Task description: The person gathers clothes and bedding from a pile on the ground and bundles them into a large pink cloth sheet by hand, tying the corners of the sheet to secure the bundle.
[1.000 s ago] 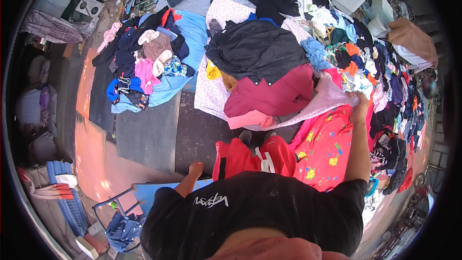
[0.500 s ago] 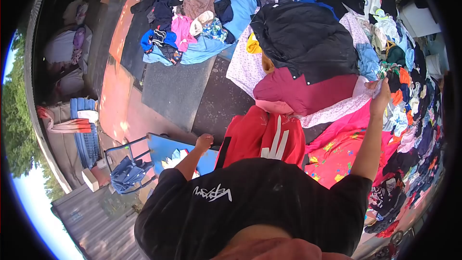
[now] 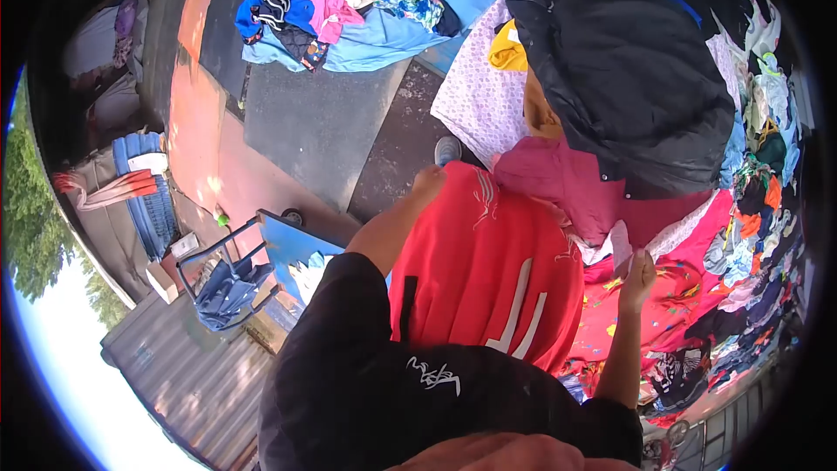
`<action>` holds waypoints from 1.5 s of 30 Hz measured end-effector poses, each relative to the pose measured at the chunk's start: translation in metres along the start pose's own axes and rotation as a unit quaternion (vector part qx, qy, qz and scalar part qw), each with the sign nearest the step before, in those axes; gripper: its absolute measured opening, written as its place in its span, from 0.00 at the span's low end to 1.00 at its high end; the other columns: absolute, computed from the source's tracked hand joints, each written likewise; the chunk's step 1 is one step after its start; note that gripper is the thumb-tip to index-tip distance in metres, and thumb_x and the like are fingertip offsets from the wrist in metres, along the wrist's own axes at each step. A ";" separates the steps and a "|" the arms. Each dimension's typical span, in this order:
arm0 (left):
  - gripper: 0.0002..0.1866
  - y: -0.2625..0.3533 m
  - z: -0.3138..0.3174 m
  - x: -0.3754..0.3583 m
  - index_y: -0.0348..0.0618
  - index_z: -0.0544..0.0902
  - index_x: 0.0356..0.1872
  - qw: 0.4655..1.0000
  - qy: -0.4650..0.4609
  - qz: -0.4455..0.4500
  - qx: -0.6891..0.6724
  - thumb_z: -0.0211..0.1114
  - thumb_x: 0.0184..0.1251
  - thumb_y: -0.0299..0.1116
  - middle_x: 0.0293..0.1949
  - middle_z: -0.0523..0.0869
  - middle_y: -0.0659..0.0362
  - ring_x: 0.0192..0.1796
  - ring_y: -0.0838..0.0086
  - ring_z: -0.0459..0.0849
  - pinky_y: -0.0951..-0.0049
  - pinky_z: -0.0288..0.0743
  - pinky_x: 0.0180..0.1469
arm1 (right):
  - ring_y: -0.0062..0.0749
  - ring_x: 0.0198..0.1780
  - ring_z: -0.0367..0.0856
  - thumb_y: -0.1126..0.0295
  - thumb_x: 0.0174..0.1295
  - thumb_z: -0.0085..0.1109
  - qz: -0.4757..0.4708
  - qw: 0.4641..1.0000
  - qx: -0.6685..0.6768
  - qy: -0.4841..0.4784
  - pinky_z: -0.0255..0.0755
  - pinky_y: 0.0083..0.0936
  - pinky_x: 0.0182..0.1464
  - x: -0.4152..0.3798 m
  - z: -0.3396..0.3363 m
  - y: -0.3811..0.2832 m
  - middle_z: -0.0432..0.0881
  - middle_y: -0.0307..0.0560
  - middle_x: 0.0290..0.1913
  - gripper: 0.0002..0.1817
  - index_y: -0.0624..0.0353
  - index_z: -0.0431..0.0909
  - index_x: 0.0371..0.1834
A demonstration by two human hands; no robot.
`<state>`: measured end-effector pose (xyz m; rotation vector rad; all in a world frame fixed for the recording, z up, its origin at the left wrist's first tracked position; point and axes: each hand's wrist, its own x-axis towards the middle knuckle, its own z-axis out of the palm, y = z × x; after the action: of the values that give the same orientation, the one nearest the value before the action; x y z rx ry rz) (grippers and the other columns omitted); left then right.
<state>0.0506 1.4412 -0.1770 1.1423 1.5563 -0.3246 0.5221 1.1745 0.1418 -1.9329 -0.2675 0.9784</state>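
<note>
My right hand [image 3: 639, 277] is closed on an edge of the white-and-purple patterned sheet [image 3: 475, 105], and a pale flap of cloth stands up beside the fingers. On that sheet lies a heap: a large black jacket [image 3: 628, 78] on top, a maroon garment [image 3: 558, 179] under its near side, a yellow garment [image 3: 508, 48] at its left. My left hand [image 3: 429, 181] is curled at the knee of my red trousers [image 3: 488, 253], with nothing visible in it. Below my right hand spreads a red cloth with coloured spots [image 3: 671, 292].
More clothes lie on a light blue sheet [image 3: 349, 54] at the back left. Loose garments [image 3: 758, 227] cover the right side. A blue cart [image 3: 292, 244] with a dark handle stands left of me, near folded blue fabric [image 3: 148, 209]. Dark mats [image 3: 318, 135] cover the floor ahead.
My right hand has come down and towards me along the sheet's edge. My left hand has moved up and right to my knee. My legs are now more bent, and the view has shifted.
</note>
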 end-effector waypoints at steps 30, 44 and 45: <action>0.23 0.258 0.084 0.020 0.37 0.71 0.69 0.783 -0.336 -0.002 -0.523 0.58 0.77 0.32 0.38 0.81 0.67 0.32 0.86 0.76 0.82 0.70 0.34 | 0.15 0.19 0.64 0.62 0.71 0.56 0.295 0.955 -0.006 -0.006 0.60 0.17 0.20 0.051 0.137 0.142 0.70 0.34 0.21 0.11 0.57 0.71 0.37; 0.15 0.182 0.180 0.016 0.41 0.76 0.57 0.871 -0.226 0.055 -0.433 0.56 0.76 0.36 0.36 0.85 0.58 0.37 0.75 0.85 0.71 0.80 0.39 | 0.48 0.51 0.84 0.63 0.66 0.60 0.045 0.976 -0.188 -0.097 0.72 0.33 0.55 0.236 0.208 0.132 0.85 0.59 0.48 0.17 0.64 0.80 0.51; 0.17 0.176 0.176 0.037 0.42 0.76 0.56 0.893 -0.094 0.039 -0.439 0.56 0.76 0.42 0.40 0.84 0.58 0.42 0.75 0.84 0.69 0.79 0.43 | 0.47 0.52 0.84 0.64 0.67 0.60 0.019 0.980 -0.179 -0.085 0.72 0.32 0.56 0.234 0.210 0.131 0.85 0.59 0.48 0.16 0.64 0.80 0.51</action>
<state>0.2994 1.4189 -0.2063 0.4334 1.2490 0.3090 0.4986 1.3619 -0.1418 -2.1847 -0.5373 1.1880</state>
